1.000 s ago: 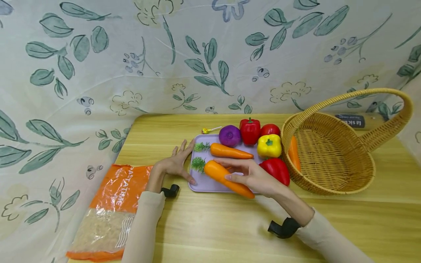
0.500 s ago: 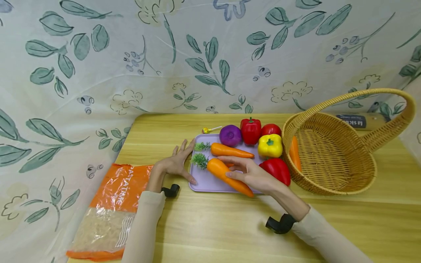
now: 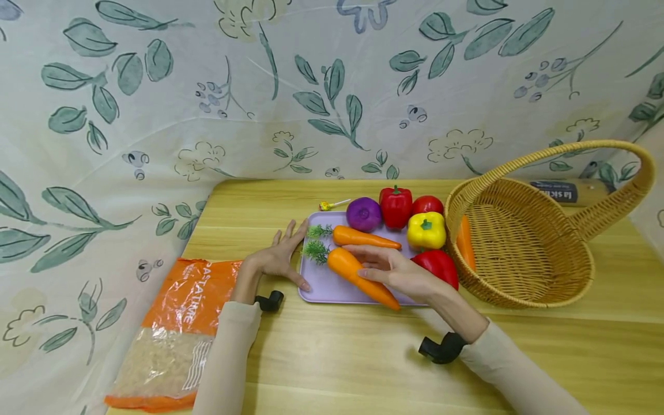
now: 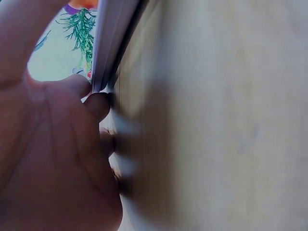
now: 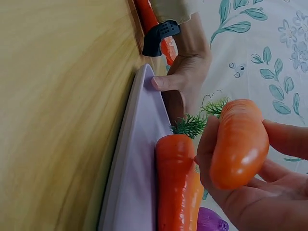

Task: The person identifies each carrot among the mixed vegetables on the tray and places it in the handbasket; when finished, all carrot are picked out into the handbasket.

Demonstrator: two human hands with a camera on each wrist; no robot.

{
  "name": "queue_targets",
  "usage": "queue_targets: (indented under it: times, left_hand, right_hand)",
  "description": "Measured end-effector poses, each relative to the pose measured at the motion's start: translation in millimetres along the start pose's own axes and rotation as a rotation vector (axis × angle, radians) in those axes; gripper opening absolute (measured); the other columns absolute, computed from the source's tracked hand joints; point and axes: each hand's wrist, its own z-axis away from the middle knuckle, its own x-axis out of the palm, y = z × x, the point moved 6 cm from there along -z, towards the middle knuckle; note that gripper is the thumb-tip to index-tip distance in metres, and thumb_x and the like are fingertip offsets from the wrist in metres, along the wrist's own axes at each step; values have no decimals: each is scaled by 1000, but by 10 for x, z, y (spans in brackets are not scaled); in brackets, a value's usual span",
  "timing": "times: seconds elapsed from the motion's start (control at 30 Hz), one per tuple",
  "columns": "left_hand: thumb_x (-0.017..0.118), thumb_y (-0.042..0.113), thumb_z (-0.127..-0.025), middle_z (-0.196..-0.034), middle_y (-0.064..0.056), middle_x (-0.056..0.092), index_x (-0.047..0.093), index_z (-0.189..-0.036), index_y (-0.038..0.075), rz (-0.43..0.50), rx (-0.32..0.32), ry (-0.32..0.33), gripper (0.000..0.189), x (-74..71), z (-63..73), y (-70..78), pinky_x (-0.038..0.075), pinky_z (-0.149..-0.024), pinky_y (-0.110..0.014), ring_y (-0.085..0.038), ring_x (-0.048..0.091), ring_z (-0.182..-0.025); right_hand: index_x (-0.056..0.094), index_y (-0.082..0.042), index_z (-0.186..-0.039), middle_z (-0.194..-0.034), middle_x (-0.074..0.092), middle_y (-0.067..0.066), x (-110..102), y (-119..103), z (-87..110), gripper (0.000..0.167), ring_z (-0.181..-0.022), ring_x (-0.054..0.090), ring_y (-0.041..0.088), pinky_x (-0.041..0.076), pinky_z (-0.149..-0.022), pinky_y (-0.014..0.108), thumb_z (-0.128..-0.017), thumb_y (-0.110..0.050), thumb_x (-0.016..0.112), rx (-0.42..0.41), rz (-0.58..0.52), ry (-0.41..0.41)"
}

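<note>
Held carrot (image 3: 355, 278), one: pinched in right hand (image 3: 396, 272) over lilac tray (image 3: 323, 287).
Since a second ago, I log a slight shift toward the tray's far side; left hand (image 3: 279, 257), fingers spread at the tray's left edge, unmoved. Placement, I judge, unfinished.

Item 1. Plastic bag (image 3: 155, 357), at the left of the wooden table (image 3: 311, 357): large white capitals on its orange panel (image 3: 166, 300), PASTATIME as far as I can make out, set sideways and running toward the near edge; smaller pale print by the opening letters, too fine to read from here.

Item 2. Tan package (image 3: 590, 190), lying behind the wicker basket (image 3: 560, 239): dark label (image 3: 555, 191), pale lowercase letters, "la sici…", the ending unclear to me; a smaller line above, illegible.
</note>
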Motion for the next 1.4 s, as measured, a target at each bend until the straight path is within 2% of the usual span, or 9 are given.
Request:
queue_targets:
  times: [0.1,0.27,0.4,0.5,0.7,0.83,1.03,1.2,1.4]
  left_hand:
    - [99,48,-61,-171,-15,-27,-15,-166,27,-2,-2,-1,156,-2,0,-2,-13,-127,-66,-41,-26,-157]
    - [99,47,-62,-171,-15,-27,-15,-166,25,-10,6,1,156,-4,1,10,-14,-127,-64,-38,-27,-158]
    - [99,47,-61,-171,-14,-27,-15,-166,26,-4,-1,-4,156,4,-2,16,-15,-127,-64,-38,-27,-158]
    - [99,48,-61,-171,-14,-28,-15,-166,27,5,-4,-7,156,10,-3,13,-14,-127,-64,-38,-28,-158]
    - [99,48,-61,-171,-14,-27,-15,-166,28,0,-3,2,156,4,2,10,-14,-128,-63,-38,-27,-158]
    - [99,46,-61,-171,-14,-27,-14,-166,27,-7,9,9,155,-2,0,13,-15,-128,-63,-36,-27,-158]
    - [99,47,-61,-171,-14,-26,-9,-167,28,-5,-3,7,153,7,-6,-2,-12,-126,-69,-42,-26,-157]
    - [100,46,-60,-171,-14,-28,-15,-165,32,5,-11,4,156,18,6,-3,-12,-126,-69,-45,-26,-156]
    - [99,45,-62,-170,-16,-27,-14,-166,27,-14,-6,11,155,8,18,-3,-14,-127,-66,-42,-26,-157]
  right_hand:
    - [39,-22,-161,-168,34,9,9,-1,7,57,-150,38,38,39,-123,52,-107,-20,55,6,-55,-38]
    - [33,-23,-164,-165,32,21,42,57,-11,56,-129,56,41,57,-102,34,-110,-16,47,45,-206,-75]
    - [32,-19,-164,-162,32,27,72,94,-19,56,-112,67,39,61,-97,35,-110,-14,45,56,-280,-81]
    - [31,-19,-164,-162,32,25,87,86,-7,56,-110,69,39,61,-97,37,-110,-13,45,53,-298,-78]
    - [33,-23,-163,-164,32,18,68,-104,8,56,-118,62,50,63,-94,38,-110,-12,46,-45,-308,-74]
    - [33,-24,-163,-165,34,16,50,-233,18,56,-125,58,40,62,-93,38,-110,-13,46,-97,-286,-67]
    - [34,-23,-163,-162,38,17,7,-352,23,55,-107,69,32,63,-89,37,-110,-13,46,-146,-291,1]
    - [36,-20,-162,-160,39,17,-85,-385,87,55,-121,65,24,65,-84,38,-109,-9,45,-173,-353,37]
    - [36,-18,-162,-154,44,11,-196,-438,182,56,-117,64,22,66,-79,37,-108,-5,44,-199,-384,39]
